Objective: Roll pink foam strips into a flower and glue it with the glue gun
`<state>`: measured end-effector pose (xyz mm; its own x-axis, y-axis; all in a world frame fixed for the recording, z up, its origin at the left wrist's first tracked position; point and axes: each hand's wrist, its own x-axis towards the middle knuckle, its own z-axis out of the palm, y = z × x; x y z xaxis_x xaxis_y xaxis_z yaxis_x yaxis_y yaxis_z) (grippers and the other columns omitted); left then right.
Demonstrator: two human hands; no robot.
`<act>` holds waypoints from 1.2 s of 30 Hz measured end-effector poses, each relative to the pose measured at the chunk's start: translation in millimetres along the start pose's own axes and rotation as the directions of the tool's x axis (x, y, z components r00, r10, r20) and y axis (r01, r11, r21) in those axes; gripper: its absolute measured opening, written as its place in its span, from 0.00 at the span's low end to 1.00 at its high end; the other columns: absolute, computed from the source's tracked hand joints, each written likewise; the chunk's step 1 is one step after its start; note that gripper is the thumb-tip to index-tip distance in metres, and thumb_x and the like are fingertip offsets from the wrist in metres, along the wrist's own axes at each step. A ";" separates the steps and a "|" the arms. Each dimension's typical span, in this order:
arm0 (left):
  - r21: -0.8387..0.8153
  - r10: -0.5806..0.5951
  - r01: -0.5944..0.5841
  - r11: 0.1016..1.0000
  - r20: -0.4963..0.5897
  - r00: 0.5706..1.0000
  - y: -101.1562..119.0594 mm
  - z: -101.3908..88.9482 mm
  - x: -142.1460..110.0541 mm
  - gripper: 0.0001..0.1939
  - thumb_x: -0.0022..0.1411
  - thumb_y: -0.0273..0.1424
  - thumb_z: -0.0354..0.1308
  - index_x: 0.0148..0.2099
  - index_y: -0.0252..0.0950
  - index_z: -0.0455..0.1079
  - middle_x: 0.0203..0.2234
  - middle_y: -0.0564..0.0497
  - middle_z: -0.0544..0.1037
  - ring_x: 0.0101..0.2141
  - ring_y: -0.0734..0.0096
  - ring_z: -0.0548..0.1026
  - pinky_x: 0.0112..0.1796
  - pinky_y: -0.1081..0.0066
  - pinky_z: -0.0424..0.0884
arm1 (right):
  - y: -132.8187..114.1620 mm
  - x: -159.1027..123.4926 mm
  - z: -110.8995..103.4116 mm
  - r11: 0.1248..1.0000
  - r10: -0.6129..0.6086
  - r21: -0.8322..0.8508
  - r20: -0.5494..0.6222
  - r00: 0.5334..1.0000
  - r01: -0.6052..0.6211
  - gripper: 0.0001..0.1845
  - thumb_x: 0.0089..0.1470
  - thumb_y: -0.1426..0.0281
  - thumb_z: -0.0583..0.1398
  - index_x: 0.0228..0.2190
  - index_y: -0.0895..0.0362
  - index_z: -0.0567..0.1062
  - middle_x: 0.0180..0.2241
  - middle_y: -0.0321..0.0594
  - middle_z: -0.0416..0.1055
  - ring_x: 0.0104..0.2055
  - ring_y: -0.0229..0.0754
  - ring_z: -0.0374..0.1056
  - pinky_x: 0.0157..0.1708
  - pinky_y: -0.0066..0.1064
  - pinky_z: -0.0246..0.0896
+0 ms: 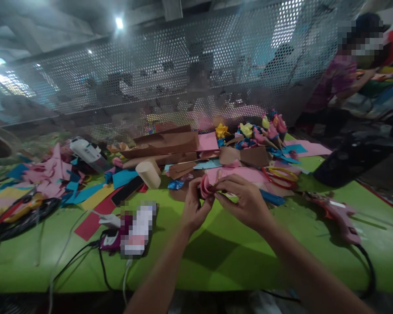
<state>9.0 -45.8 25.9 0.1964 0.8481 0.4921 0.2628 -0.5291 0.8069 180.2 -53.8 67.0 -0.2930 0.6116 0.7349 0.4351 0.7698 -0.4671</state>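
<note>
Above the green table [236, 266], a small pink rolled paper flower [205, 185] is held between both hands. My left hand [196, 205] closes round its left side and underside, thumb in front. From the right, my right hand [240, 196] pinches the flower's edge with thumb and fingertips. Its layers curl in a spiral; part of it is covered by my fingers. Just behind the hands lies a pink paper sheet [245, 174], and a blue crinkled wrapper [176, 184] sits to the left of my left hand.
A pink glue gun [339, 216] with a black cord lies at right. Scissors [281, 176], a paper roll [148, 174] and a phone [139, 231] with cables surround the hands. Finished paper flowers [268, 128] stand at the back, before a perforated metal screen [170, 65]. A person [340, 83] is at far right.
</note>
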 end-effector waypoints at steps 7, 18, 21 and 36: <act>0.007 -0.001 0.002 1.000 -0.019 1.000 -2.4 2.1 -0.5 0.17 0.66 0.39 0.54 0.54 0.41 0.60 0.44 0.49 0.72 0.43 0.66 0.72 0.47 0.65 0.69 | 2.1 0.7 0.7 0.999 0.025 0.023 -0.003 1.000 -0.025 0.10 0.55 0.79 0.59 0.33 0.54 0.77 0.33 0.41 0.78 0.36 0.43 0.74 0.36 0.33 0.68; 0.000 -0.006 0.006 1.000 0.008 1.000 -8.5 0.1 -3.9 0.17 0.67 0.39 0.54 0.55 0.41 0.60 0.44 0.50 0.72 0.43 0.68 0.71 0.47 0.66 0.69 | 2.6 -1.8 2.9 0.999 0.045 -0.006 -0.040 0.998 -0.045 0.09 0.53 0.79 0.59 0.34 0.55 0.75 0.32 0.41 0.77 0.35 0.43 0.72 0.35 0.32 0.67; -0.012 0.010 -0.010 1.000 0.011 1.000 -9.4 -0.1 -4.4 0.16 0.67 0.39 0.54 0.55 0.42 0.60 0.44 0.51 0.72 0.42 0.68 0.71 0.46 0.66 0.69 | 1.8 -1.8 2.4 0.998 0.054 -0.017 -0.048 0.997 -0.055 0.09 0.53 0.79 0.59 0.33 0.55 0.75 0.32 0.40 0.77 0.34 0.42 0.71 0.33 0.32 0.66; 0.063 0.188 -0.187 0.980 -0.009 0.982 -0.5 -4.3 -1.6 0.14 0.69 0.38 0.52 0.54 0.42 0.59 0.47 0.47 0.72 0.48 0.64 0.72 0.48 0.61 0.68 | -3.6 -2.2 1.0 0.996 0.029 -0.078 -0.066 0.997 -0.034 0.09 0.53 0.78 0.59 0.35 0.53 0.74 0.33 0.41 0.77 0.36 0.44 0.72 0.36 0.34 0.67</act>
<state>4.5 -46.8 26.1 0.2336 0.7335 0.6383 0.2802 -0.6794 0.6782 178.4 -57.7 66.6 -0.2236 0.6206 0.7516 0.5098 0.7317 -0.4525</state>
